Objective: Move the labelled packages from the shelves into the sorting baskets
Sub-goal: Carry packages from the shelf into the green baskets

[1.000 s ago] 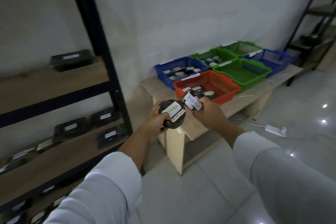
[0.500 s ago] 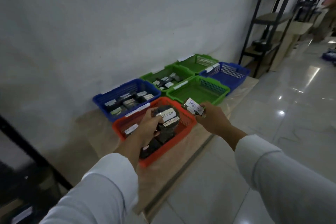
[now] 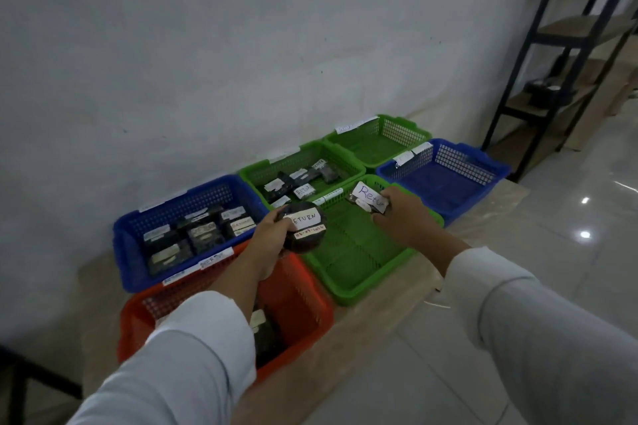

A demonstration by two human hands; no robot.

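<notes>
Baskets: six on tabletop [image 3: 448, 290] – three green, two blue, one red | left hand [image 3: 267, 235] grips round package [image 3: 305, 226] | right hand [image 3: 400, 214] grips flat package [image 3: 371, 197] | two packages held

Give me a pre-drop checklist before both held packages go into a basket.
1. Left hand grips the round dark package labelled RETURN: ok.
2. Right hand grips the small dark package with a white Return label: ok.
3. Both labels readable: ok.
4. Near green plastic basket under the hands has free space: ok.
5. That basket's label matches Return: cannot tell, too small.
6. Red plastic basket contents: cannot tell, sleeve covers most.
</notes>
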